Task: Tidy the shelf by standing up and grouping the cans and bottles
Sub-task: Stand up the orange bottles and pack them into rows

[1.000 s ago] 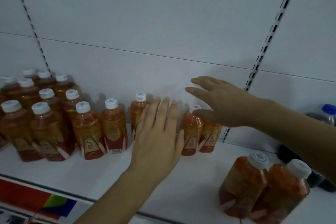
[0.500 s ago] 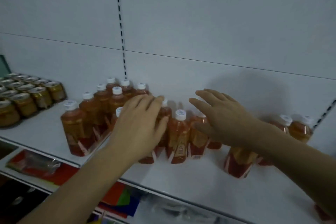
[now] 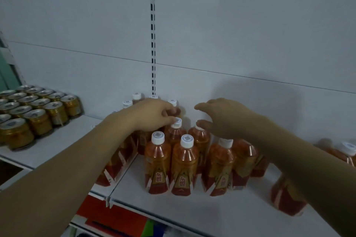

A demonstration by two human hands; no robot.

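Hands point(image 3: 192, 116) — both outstretched over bottles point(image 3: 174, 161)

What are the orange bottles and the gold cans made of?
The orange bottles look like clear, glossy plastic: the drink shows through, and light glints on their shoulders. Their white caps look like matte plastic. The gold cans seem to be metal, with shiny silvery pull-tab tops, though they're a bit blurry.

Both hands point(image 3: 192, 115) over upright bottles point(image 3: 183, 161)

Head-worn view, down onto shelf point(image 3: 63, 146)
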